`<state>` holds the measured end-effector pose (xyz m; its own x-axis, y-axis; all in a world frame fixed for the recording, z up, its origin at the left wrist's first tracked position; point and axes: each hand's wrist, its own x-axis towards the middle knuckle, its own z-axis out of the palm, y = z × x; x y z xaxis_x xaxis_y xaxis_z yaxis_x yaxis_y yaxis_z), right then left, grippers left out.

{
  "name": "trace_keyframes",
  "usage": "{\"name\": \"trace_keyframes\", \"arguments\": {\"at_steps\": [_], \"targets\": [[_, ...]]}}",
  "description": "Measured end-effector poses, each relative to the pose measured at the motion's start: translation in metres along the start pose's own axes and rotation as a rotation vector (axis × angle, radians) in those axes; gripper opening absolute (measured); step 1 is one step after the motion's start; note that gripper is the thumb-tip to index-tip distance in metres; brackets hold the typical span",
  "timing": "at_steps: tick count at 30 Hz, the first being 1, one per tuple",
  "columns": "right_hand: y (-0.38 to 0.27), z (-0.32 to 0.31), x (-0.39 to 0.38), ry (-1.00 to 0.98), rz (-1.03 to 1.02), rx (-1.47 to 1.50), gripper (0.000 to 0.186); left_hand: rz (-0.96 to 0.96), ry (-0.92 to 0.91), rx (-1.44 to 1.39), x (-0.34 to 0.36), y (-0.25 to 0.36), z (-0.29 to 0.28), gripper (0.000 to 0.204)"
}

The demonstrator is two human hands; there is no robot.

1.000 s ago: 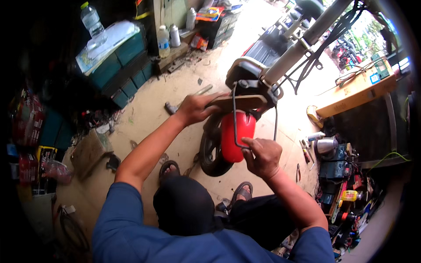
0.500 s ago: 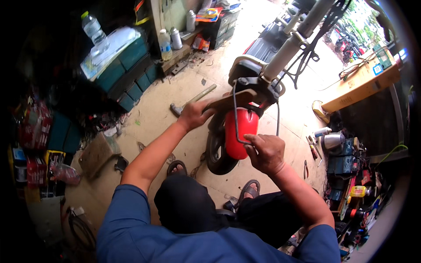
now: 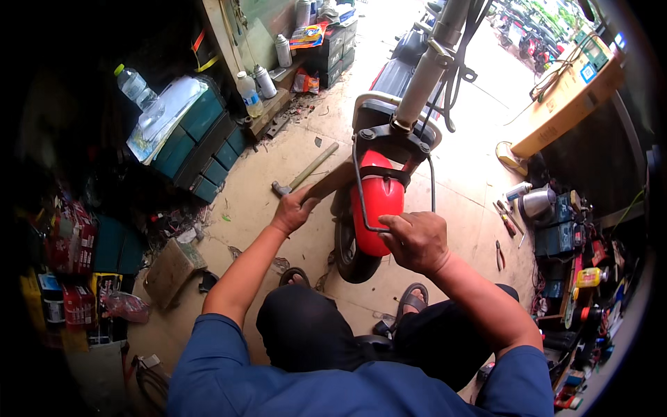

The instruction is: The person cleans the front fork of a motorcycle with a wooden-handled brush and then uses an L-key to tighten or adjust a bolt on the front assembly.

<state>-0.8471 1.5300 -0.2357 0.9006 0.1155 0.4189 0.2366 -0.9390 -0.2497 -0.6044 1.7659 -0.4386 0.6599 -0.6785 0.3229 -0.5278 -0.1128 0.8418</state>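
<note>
In front of me is the front end of a two-wheeler, with a grey fork tube [image 3: 422, 90], a red front fender [image 3: 381, 201] and a black front wheel [image 3: 353, 263]. My left hand [image 3: 292, 212] is closed around the near end of a flat brown wooden piece [image 3: 329, 182]. Its far end reaches the left side of the fork. With my right hand [image 3: 417, 240] I grip the lower bend of a dark U-shaped metal rod [image 3: 358, 198], which hangs from the black bracket [image 3: 396, 142] in front of the fender. My right fingertips are partly hidden.
A hammer [image 3: 306, 170] lies on the floor left of the wheel. Pliers [image 3: 500, 256] and screwdrivers [image 3: 507, 219] lie to the right. Stacked dark green boxes [image 3: 201, 115] stand at left, a long cardboard box [image 3: 570, 97] at far right. Sandalled feet [image 3: 415, 299] flank the wheel.
The wooden piece in my left hand has drawn back left from across the bracket, uncovering the fender's top. My right hand keeps its grip on the rod. The whole view has shifted somewhat.
</note>
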Motion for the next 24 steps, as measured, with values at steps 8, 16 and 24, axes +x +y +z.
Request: {"name": "trace_keyframes", "arguments": {"at_steps": [8,16,24], "targets": [[0.003,0.005,0.001,0.026,0.004,-0.007,0.025,0.131,0.003,0.099,0.056,0.036,0.017,0.045],[0.002,0.002,0.002,0.107,-0.041,-0.012,0.025,-0.269,0.037,0.420,-0.112,-0.055,-0.045,0.031],[0.004,0.003,-0.002,0.090,-0.025,0.015,0.025,-0.400,0.197,-0.342,-0.025,0.056,0.018,0.030]]}}
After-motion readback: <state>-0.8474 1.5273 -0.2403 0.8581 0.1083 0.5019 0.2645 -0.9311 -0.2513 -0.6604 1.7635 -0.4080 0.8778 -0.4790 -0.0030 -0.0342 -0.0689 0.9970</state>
